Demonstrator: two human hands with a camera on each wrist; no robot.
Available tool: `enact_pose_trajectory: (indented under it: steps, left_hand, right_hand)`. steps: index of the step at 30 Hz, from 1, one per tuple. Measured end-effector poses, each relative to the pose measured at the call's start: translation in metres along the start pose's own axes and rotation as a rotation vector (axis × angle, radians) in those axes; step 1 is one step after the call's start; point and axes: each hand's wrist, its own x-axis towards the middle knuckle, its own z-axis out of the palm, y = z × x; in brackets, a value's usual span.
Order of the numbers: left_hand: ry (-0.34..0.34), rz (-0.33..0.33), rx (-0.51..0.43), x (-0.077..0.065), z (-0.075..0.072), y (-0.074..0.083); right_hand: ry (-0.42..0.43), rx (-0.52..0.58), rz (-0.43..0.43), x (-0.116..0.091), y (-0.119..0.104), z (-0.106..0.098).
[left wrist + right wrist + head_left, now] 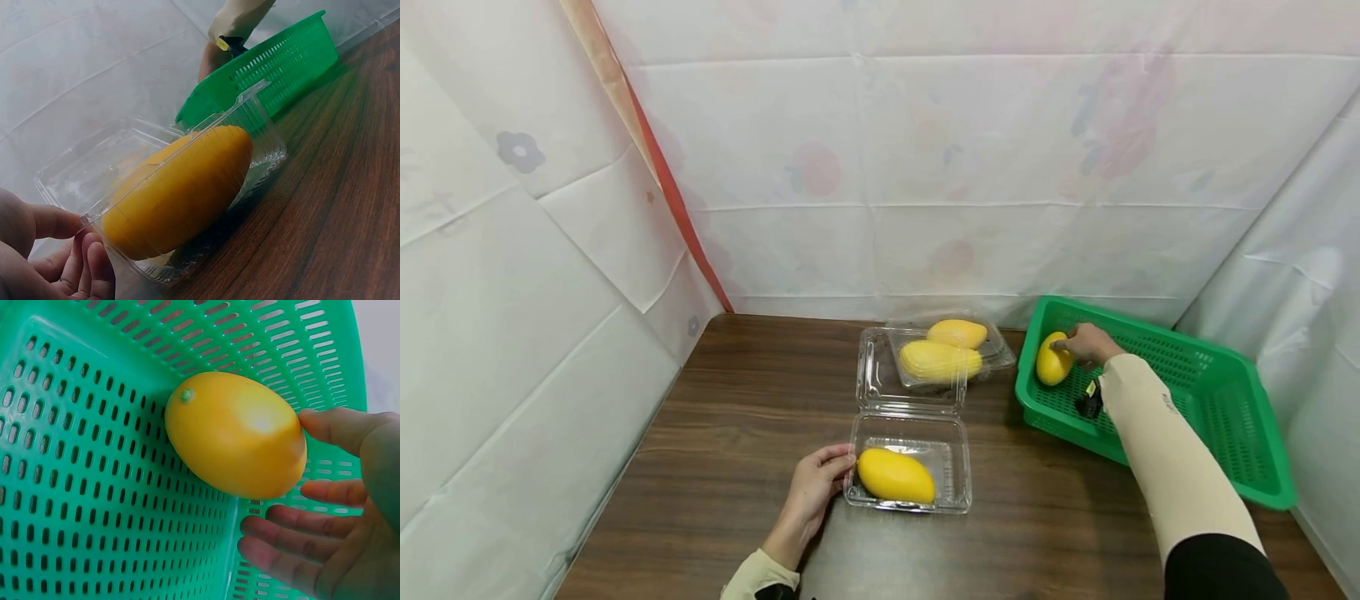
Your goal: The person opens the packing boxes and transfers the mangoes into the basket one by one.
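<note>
My left hand [812, 492] pinches the left rim of a clear plastic clamshell box [952, 467] between thumb and fingers. The box lies with its lid folded back, and one yellow mango [895, 477] rests inside it. In the left wrist view, that mango [181, 194] shows through the clear wall. My right hand [1092, 343] reaches into a green basket [1217, 400] beside another mango [1054, 360]. From the right wrist, the thumb tip touches this mango [237, 434], while the other fingers extend loosely below and beside it. The mango lies against the basket's perforated wall.
Behind the open box sits another clear box [1000, 354] with two mangoes [957, 333], partly overlapped by the raised lid [874, 375]. Brown wooden table [737, 417] lies beneath everything. White patterned sheets [970, 167] hang around the back and sides.
</note>
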Motion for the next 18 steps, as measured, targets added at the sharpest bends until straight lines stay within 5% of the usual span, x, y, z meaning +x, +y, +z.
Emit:
enact_pose_trajectory:
  steps: [18]
  left_hand:
    - [-0.004,0.009,-0.031,0.003,0.002,-0.001]
  right_hand:
    - [-0.023,-0.076,-0.036,-0.012,0.001,-0.007]
